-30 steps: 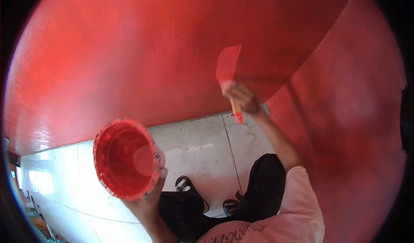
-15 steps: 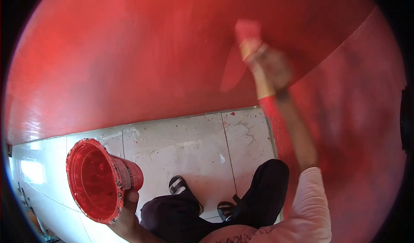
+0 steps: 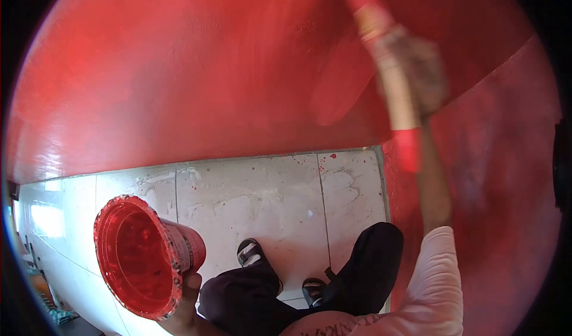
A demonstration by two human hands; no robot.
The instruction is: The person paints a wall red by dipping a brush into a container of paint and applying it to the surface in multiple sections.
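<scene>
My right hand [image 3: 417,67], smeared by motion, is wrapped round a paintbrush [image 3: 400,94] with a pale handle and a red end. Its red-coated bristles point up and overlap the red wall [image 3: 238,67] near the top of the view. At the lower left, my left hand [image 3: 185,300] grips a paint bucket [image 3: 190,246], thumb on its outer side. The bucket is tilted with its mouth toward me, red paint coats its inside, and its rim is crusted with paint. Most of the left fingers are hidden behind the bucket.
A second red wall [image 3: 494,175] meets the first in a corner on the right. Pale floor tiles [image 3: 256,199] with red drips and whitish smears run along the wall's foot. My sandalled feet [image 3: 250,254] stand on them. Some items [image 3: 42,288] lie at the far left edge.
My right hand and the paintbrush have moved up and to the right across the wall. The bucket in my left hand has shifted slightly right and down in view.
</scene>
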